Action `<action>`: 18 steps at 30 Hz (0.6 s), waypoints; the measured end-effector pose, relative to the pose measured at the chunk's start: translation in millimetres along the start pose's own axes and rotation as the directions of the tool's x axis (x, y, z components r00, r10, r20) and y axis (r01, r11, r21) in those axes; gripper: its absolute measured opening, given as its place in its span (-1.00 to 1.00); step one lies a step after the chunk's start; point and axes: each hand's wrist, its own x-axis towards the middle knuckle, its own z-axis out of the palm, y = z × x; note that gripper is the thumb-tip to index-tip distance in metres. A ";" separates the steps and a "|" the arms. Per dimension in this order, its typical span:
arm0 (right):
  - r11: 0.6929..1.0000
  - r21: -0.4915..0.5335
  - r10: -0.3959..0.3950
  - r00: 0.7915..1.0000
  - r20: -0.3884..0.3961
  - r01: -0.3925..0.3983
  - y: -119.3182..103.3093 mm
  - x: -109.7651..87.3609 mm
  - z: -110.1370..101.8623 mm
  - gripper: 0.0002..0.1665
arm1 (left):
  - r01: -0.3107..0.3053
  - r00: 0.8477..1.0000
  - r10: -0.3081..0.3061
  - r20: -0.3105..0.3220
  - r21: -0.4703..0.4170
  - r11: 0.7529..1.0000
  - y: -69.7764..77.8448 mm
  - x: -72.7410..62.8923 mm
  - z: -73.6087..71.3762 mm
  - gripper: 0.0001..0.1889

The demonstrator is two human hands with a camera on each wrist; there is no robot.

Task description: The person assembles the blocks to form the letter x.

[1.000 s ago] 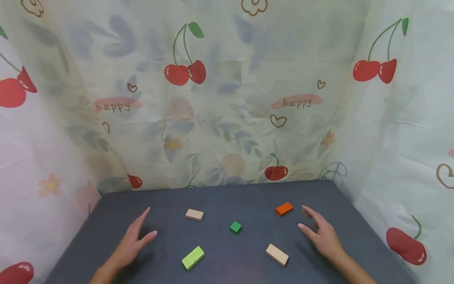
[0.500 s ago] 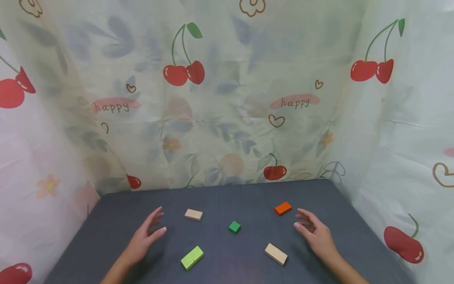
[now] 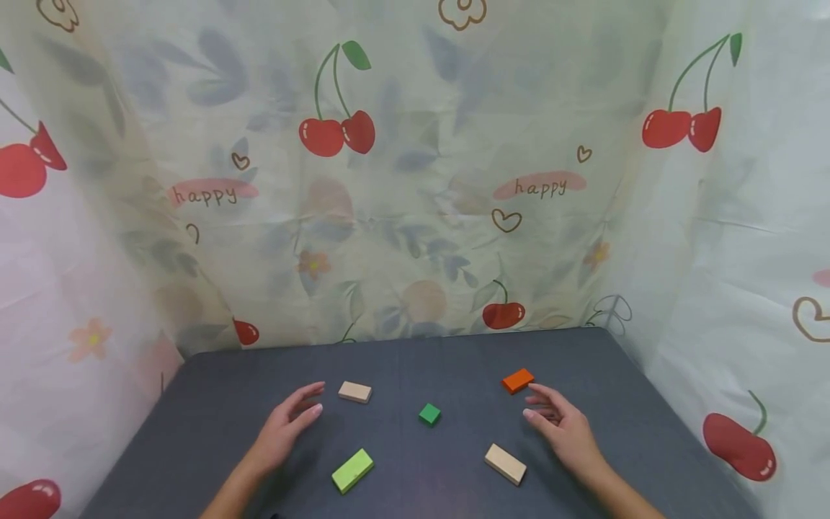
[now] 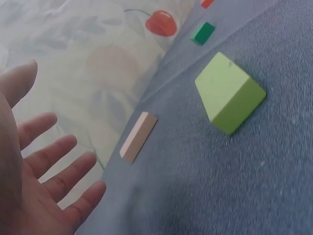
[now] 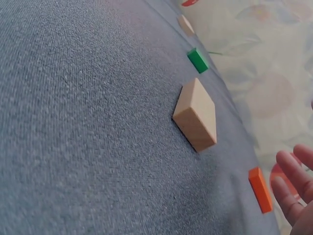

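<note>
My left hand (image 3: 283,431) hovers over the left part of the table, fingers loosely extended and holding nothing. Its fingertips are nearest the pale pinkish wooden block (image 3: 355,392); the lime green block (image 3: 353,471) lies to its lower right. On the other side my right hand (image 3: 563,432), also holding nothing, has its fingers relaxed just below the orange block (image 3: 518,380). A beige wooden block (image 3: 505,464) lies to its lower left. Between the hands sits a small green block (image 3: 429,414). In the left wrist view, the lime green block (image 4: 229,93) appears large beside the spread fingers (image 4: 68,171).
The blocks lie apart from each other on a dark grey-blue cloth-covered table (image 3: 415,497). A curtain (image 3: 402,173) printed with cherries and "happy" hangs behind the table's far edge and along both sides.
Both hands have moved inward, the left one to the right and the right one to the left. Their fingers have curved slightly. The blocks stay where they were.
</note>
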 end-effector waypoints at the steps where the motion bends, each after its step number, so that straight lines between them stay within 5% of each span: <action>1: 1.000 0.004 0.002 1.000 0.003 -0.002 -0.1 0.0 1.3 -0.46 | -0.001 1.000 0.001 0.002 0.000 1.000 0.7 0.4 1.3 -0.52; 9: 0.995 0.019 0.094 0.994 0.064 -0.095 -3.0 -1.1 8.9 -0.45 | -0.004 1.000 0.004 0.008 -0.012 1.000 0.0 8.3 14.0 -0.53; 18: 0.981 -0.003 0.191 0.975 0.115 -0.192 -6.2 0.4 18.9 -0.45 | -0.080 0.997 0.080 -0.007 -0.049 0.996 -4.0 21.1 33.6 -0.63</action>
